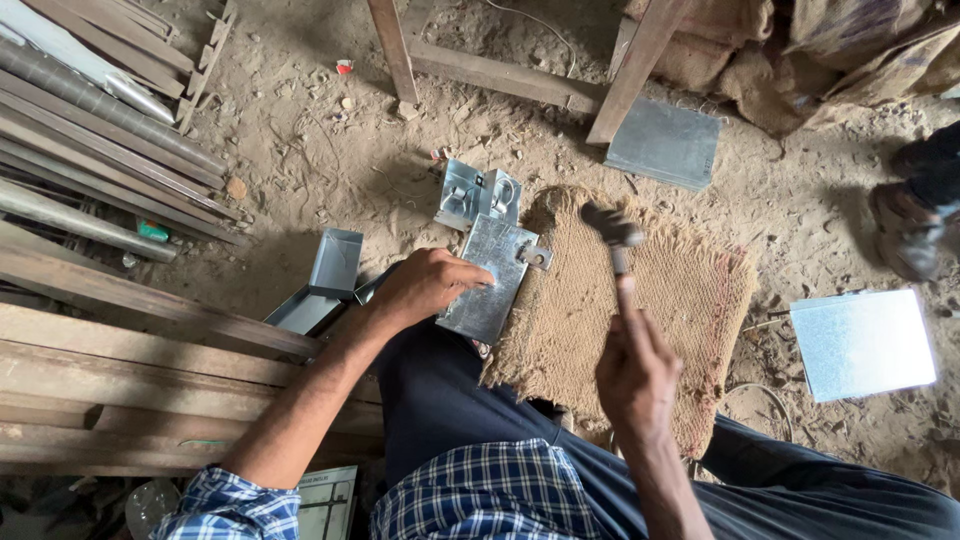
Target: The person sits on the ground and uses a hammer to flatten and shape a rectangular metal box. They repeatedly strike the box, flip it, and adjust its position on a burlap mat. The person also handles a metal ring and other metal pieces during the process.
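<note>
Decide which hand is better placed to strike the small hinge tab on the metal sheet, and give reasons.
Probably the right hand: it grips the hammer, whose head hangs beside the hinge tab. The left hand lies flat, pinning the metal sheet.

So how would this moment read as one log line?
left hand: pressing metal plate | right hand: hammer raised | under: burlap mat

This is a simple sheet-metal workshop with a dirt floor (330, 150), where the work is done sitting on the ground. Folded galvanized metal pieces (480, 195) and flat metal sheets (862, 343) lie in the sand around a jute mat (690, 300), and a hammer (612, 232) is in use. Long metal strips and pipes (90, 130) and wooden planks (130, 370) are stacked at one side.
</note>
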